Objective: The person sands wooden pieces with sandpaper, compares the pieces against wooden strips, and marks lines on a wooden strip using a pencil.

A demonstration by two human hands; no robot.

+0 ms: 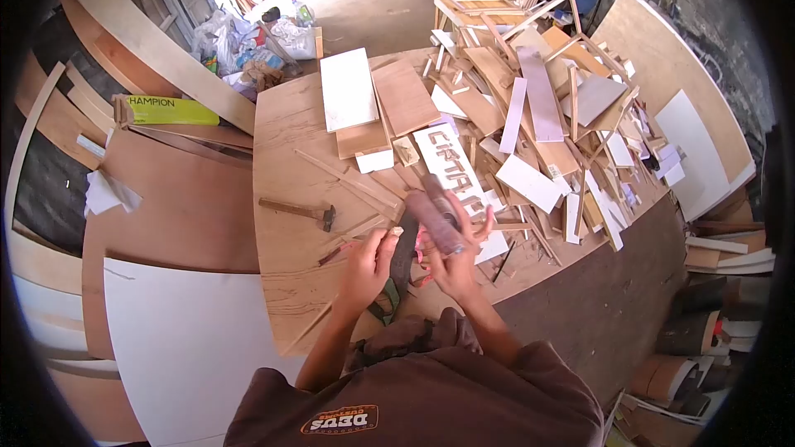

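Observation:
My left hand (370,271) is closed, with a small pale piece (397,232), perhaps wood, pinched at its fingertips. My right hand (458,263) holds a brown cylinder (433,219), blurred by motion, tilted across the palm; some fingers stick out beside it. Below and between the hands lies a dark strap-like item (403,257), with something pink partly hidden by the right hand. Just beyond the right hand is a white board with cut-out letters (447,167). A hammer (296,209) lies left of my left hand on the plywood table (290,281).
Wood offcuts (530,108) are heaped on the table's right side. White and brown panels (348,89) lie at its far side. Large sheets (178,339) stand at the left. Plastic bags (240,45) sit behind, and curved pieces (667,377) are stacked on the floor at right.

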